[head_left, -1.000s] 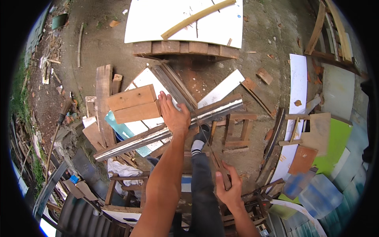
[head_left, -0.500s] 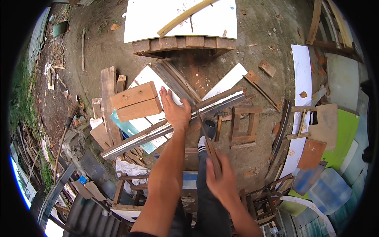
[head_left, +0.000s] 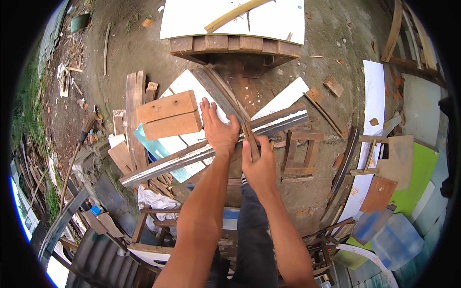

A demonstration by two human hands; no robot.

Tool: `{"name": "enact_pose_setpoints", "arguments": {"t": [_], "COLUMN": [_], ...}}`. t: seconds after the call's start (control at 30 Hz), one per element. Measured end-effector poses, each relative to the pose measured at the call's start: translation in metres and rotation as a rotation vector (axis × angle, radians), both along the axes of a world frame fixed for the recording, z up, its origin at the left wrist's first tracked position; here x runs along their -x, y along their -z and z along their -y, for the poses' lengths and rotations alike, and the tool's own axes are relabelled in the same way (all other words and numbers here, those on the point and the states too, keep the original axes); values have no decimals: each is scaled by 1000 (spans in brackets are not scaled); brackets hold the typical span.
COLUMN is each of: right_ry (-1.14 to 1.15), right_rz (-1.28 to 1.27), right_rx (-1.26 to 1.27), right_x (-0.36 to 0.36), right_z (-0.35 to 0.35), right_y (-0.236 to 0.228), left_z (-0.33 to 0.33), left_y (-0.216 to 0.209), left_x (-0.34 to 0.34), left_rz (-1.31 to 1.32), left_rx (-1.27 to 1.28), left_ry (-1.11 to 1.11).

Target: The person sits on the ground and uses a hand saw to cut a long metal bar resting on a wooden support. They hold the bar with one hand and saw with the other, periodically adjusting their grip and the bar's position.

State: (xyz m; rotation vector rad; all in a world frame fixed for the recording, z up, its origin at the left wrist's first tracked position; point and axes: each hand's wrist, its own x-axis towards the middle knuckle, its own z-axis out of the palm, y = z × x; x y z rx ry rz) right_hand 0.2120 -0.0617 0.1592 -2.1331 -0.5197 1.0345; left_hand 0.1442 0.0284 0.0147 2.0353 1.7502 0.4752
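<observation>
My left hand (head_left: 221, 128) lies flat with fingers stretched and thumb apart, pressing beside a long wooden beam (head_left: 165, 165) with a white stripe along it. The beam slopes up to the right across a pile of boards. My right hand (head_left: 258, 165) is closed around what looks like a handsaw (head_left: 248, 134), seen nearly edge-on. It crosses the beam just right of my left thumb; its far end is hard to tell from the dark planks (head_left: 213, 91) behind. Two brown boards (head_left: 170, 115) lie left of my left fingers.
A wooden-sided table with a white top (head_left: 192, 21) stands ahead. A small wooden frame (head_left: 302, 152) lies right of my hands. White strips (head_left: 373, 101) and green panels (head_left: 418, 177) lie farther right. A broom (head_left: 79, 144) leans at left, above corrugated sheeting (head_left: 98, 259).
My right hand has slid forward and slightly left with the saw, up close to the beam. My left hand keeps its place on the wood. The whole view has shifted a little.
</observation>
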Motion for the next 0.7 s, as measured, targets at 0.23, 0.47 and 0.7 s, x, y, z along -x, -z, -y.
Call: {"name": "enact_pose_setpoints", "arguments": {"t": [0.23, 0.47, 0.7], "right_ry": [105, 30, 68], "right_rz": [19, -74, 25], "right_rx": [1, -10, -40], "right_x": [37, 6, 39], "right_z": [121, 26, 128], "right_y": [-137, 15, -141], "left_z": [0, -2, 0], "left_y": [1, 1, 5], "left_x": [0, -1, 2], "left_rz": [-3, 10, -3], "left_rx": [11, -35, -40], "left_ry": [2, 6, 3]}}
